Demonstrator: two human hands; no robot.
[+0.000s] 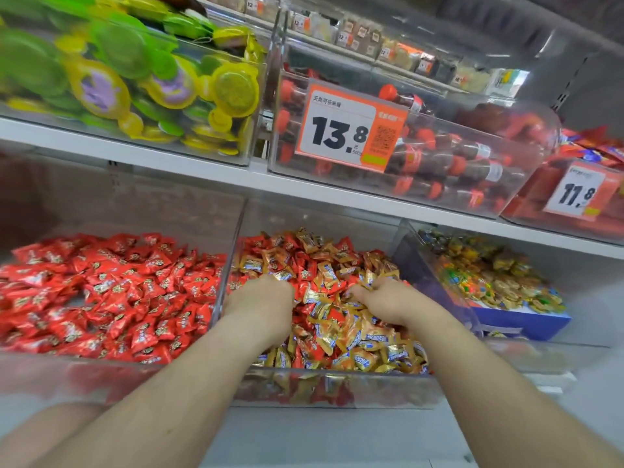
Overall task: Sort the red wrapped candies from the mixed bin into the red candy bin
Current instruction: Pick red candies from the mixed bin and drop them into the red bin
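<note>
The clear mixed bin (337, 388) in the middle holds a heap of gold and red wrapped candies (324, 265). To its left stands the red candy bin (111, 369), filled with red wrapped candies (111, 288). Both my hands are down in the mixed heap. My left hand (260, 300) is at the bin's left side with fingers curled into the candies. My right hand (385, 297) is at the middle right, fingers dug under gold wrappers. The fingertips of both hands are buried, so what they hold is hidden.
A third bin (526, 329) with yellow multicoloured candies sits at the right. The upper shelf carries clear bins of green and yellow sweets (135, 79) and cola-bottle candies (449, 153), with price tags 13.8 (347, 126) and 11.8 (579, 192).
</note>
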